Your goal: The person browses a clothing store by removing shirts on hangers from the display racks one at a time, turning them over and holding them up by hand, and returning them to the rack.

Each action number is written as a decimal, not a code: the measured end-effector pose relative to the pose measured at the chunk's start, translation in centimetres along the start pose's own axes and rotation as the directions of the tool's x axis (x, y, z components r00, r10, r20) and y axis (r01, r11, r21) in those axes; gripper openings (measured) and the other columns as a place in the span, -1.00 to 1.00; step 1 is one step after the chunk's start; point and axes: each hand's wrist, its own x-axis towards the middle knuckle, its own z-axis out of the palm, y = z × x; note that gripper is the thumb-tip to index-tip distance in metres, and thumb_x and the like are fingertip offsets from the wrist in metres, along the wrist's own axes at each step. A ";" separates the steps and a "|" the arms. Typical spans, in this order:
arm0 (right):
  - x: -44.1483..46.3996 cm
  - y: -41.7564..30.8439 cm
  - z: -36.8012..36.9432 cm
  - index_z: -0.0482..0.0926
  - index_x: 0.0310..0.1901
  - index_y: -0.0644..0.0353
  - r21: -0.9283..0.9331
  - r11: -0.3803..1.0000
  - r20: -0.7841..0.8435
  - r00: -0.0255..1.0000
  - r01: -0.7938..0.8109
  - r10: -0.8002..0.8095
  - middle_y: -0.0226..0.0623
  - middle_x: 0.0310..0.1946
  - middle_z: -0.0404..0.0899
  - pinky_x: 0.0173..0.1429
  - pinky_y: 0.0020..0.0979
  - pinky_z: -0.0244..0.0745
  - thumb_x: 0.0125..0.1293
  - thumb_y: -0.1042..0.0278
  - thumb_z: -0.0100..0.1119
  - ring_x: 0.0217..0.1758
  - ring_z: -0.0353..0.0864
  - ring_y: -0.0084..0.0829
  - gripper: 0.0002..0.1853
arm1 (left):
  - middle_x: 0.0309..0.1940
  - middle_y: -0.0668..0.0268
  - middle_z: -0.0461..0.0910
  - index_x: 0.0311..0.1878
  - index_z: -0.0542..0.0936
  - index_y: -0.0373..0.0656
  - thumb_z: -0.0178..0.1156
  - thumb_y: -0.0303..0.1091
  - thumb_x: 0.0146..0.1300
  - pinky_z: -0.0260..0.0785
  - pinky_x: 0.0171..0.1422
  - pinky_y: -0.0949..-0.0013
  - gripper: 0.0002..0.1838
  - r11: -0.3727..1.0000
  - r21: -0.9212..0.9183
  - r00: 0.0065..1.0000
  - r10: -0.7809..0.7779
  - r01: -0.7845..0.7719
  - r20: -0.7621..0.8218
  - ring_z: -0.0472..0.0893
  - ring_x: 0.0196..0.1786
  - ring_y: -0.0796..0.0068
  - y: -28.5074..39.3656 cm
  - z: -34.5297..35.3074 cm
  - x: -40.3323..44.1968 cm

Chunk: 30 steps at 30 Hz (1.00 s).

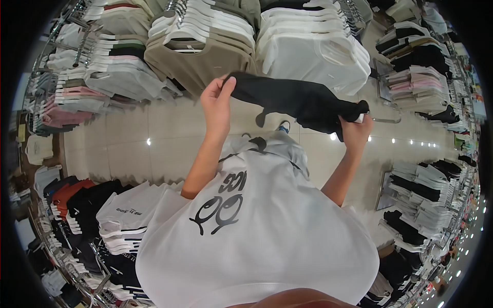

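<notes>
A black garment [292, 95], bunched lengthwise so that its exact kind is unclear, stretches between my two hands in front of my body. At its left end my left hand [217, 100] pinches the cloth, thumb on top. The other end is gripped by my right hand [357, 131], where a small white patch, perhaps a label, shows beside the fingers. A short dark flap dangles from the garment's lower edge. Beyond it hang a brown top [200, 61] and a white top [313, 56] on racks.
Pale tiled floor [128, 128] lies below, with my shoe [284, 125] on it. Racks of hanging clothes surround me: light and pink tops [118, 72] at left, white shirts [128, 210] at lower left, mixed clothes [421, 179] at right. A metal rail [385, 120] juts out near my right hand.
</notes>
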 end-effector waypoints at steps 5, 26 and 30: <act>-1.1 0.6 2.6 0.66 -0.27 0.31 -0.085 0.992 0.064 0.994 0.095 -0.090 -0.30 -0.55 0.63 -0.26 -0.38 0.53 -0.10 0.57 0.48 -0.46 0.54 -0.53 -0.71 | 0.11 0.22 0.80 -0.35 0.61 -0.24 0.41 -0.42 0.38 0.49 0.21 0.29 -0.80 0.657 0.468 0.800 0.402 -0.591 0.446 0.73 0.07 0.27 1.6 5.2 -1.6; -1.4 0.3 1.7 0.70 -0.06 0.41 0.074 0.984 -0.144 0.974 -0.165 0.174 -0.24 -0.19 0.80 0.06 -0.34 0.68 0.02 0.69 0.56 -0.15 0.78 -0.40 -0.61 | -0.16 0.20 0.70 -0.04 0.70 -0.22 0.39 -0.33 0.34 0.46 0.12 0.12 -0.79 0.327 0.896 0.880 0.457 -0.301 0.128 0.66 -0.02 0.15 3.7 -2.3 5.1; -0.8 0.8 2.1 0.70 -0.02 0.41 0.038 0.998 0.032 0.998 -0.047 0.046 -0.25 -0.24 0.79 0.00 -0.42 0.65 0.01 0.49 0.58 -0.20 0.75 -0.51 -0.55 | 0.02 0.16 0.69 0.05 0.69 -0.18 0.40 -0.22 0.37 0.42 0.27 0.05 -0.70 0.214 0.852 0.795 0.516 -0.479 0.318 0.63 0.12 0.04 4.0 -0.5 3.0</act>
